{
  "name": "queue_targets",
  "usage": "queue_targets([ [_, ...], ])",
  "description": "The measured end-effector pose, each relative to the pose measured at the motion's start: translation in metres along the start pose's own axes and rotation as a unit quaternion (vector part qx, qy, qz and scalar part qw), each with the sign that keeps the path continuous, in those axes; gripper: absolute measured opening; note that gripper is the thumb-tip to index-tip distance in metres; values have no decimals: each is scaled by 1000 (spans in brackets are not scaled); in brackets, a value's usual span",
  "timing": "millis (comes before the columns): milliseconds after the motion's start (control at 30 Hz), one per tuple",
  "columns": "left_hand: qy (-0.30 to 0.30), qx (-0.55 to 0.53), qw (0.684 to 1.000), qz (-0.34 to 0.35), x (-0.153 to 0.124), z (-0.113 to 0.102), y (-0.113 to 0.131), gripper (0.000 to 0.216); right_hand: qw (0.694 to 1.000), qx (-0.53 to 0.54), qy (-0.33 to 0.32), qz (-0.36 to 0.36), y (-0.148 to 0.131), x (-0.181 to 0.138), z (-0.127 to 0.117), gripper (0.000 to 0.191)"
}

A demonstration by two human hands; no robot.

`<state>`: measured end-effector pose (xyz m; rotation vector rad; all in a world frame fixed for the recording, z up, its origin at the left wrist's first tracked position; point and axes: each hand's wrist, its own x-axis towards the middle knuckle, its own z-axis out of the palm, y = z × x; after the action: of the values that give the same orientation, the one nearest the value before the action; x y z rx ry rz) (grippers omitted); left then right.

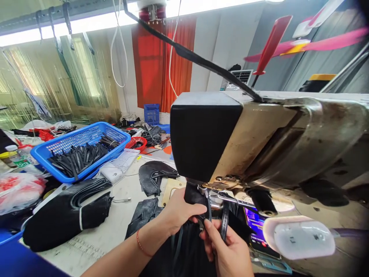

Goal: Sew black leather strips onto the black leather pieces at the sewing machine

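Note:
Close under the head of a sewing machine (206, 140), my two hands work side by side. My left hand (179, 211) is closed, thumb stretched toward the machine's foot, on a black piece of material (193, 194). Between thumb and fingers, my right hand (226, 246) pinches a narrow black strap (210, 209) that runs up toward the needle area. A second black strap (225, 221) with small marks along it passes through the same hand. More dark material hangs below both hands. The needle itself is hidden.
A blue basket (115, 132) of black strips stands left, behind a tied bundle of black pieces (57, 217). Curved black pieces (155, 173) lie beyond my left hand. At right are a lit white lamp (302, 237), a phone (256, 227) and a red-handled screwdriver (273, 42).

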<state>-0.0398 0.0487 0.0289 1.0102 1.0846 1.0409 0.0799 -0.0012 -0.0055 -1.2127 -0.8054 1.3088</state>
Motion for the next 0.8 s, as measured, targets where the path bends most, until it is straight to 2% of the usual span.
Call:
queue_targets([
  [100, -20, 24, 999, -9, -2, -2, 5, 11, 1000, 4, -9, -8, -1, 7, -2, 49],
  [300, -34, 60, 998, 10, 3, -5, 11, 5, 1000, -2, -13, -18, -4, 15, 2, 45],
  [567, -40, 14, 998, 40, 18, -7, 10, 12, 999, 4, -4, -31, -3, 16, 8, 47],
  [667, -37, 1, 999, 34, 25, -7, 11, 8, 999, 6, -9, -36, 0, 14, 2, 43],
  [800, -15, 1, 1000, 25, 37, -8, 14, 7, 999, 6, 22, -31, 5, 9, -14, 46],
])
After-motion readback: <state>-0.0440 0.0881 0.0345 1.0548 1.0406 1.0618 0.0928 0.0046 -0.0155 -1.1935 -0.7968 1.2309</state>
